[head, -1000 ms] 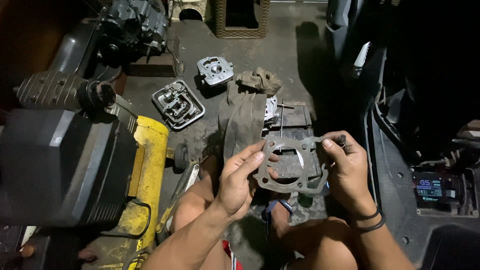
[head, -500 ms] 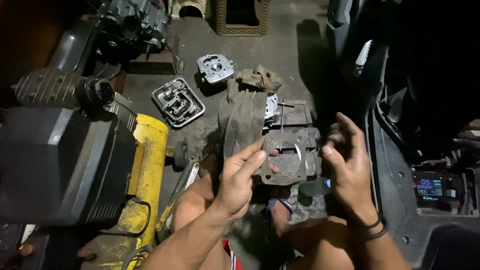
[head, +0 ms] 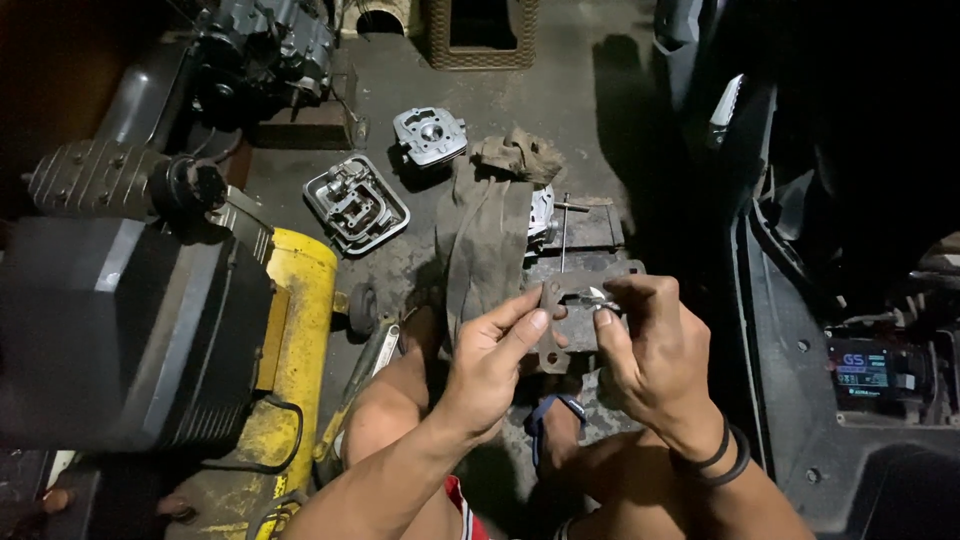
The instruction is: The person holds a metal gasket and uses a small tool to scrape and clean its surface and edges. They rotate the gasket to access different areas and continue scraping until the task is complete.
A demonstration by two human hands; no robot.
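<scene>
One small rectangular screen (head: 862, 370) sits at the right edge of the view, set in a dark panel (head: 880, 440) low beside the person's right arm; its face is black with glowing blue and white marks and a touch of red. No packages, labels or signs show

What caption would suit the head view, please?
Both hands, left hand and right hand, hold a flat gasket above a grimy workshop floor.

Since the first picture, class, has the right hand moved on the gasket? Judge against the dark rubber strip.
Yes. The right hand has shifted left across the gasket, toward the dark rubber strip and the left hand.
</scene>
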